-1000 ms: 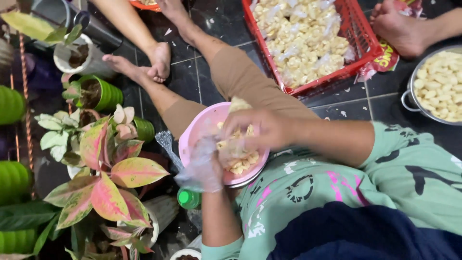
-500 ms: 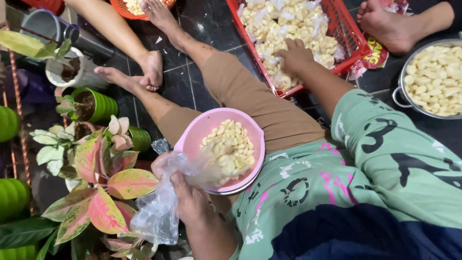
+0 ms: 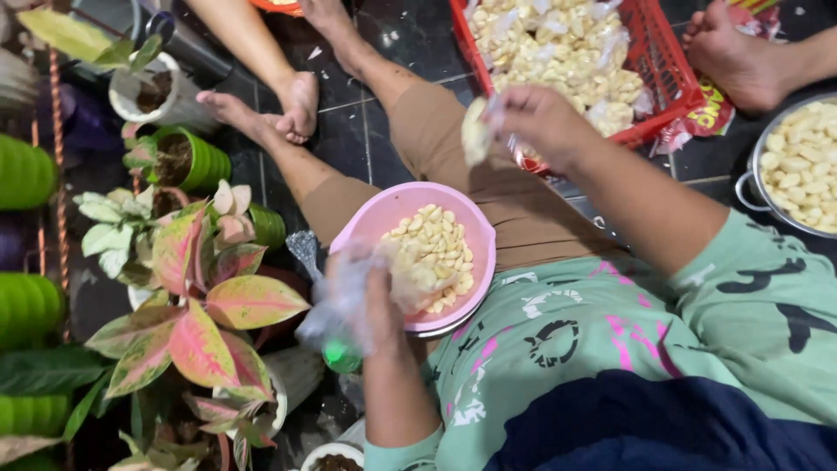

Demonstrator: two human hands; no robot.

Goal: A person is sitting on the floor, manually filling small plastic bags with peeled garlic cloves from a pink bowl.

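Two hands busy, left hand (image 3: 370, 305) blurred behind clear bag (image 3: 336, 296), finger state unclear, right hand (image 3: 540, 122) fingers pinching pale packet (image 3: 475, 131)

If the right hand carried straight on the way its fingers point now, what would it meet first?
The right hand, holding a small clear bag of pale pieces, points toward the person's own bent leg. Likely it would meet that leg first, though depth is hard to judge; the red basket lies behind it.

The person wears a mint-green top (image 3: 610, 323) with long sleeves, printed with black shapes and streaks of pink and white. Below the top, brown trousers (image 3: 453, 148) end partway down the legs, and the feet (image 3: 296, 105) are bare. Both hands (image 3: 540, 118) are ungloved.
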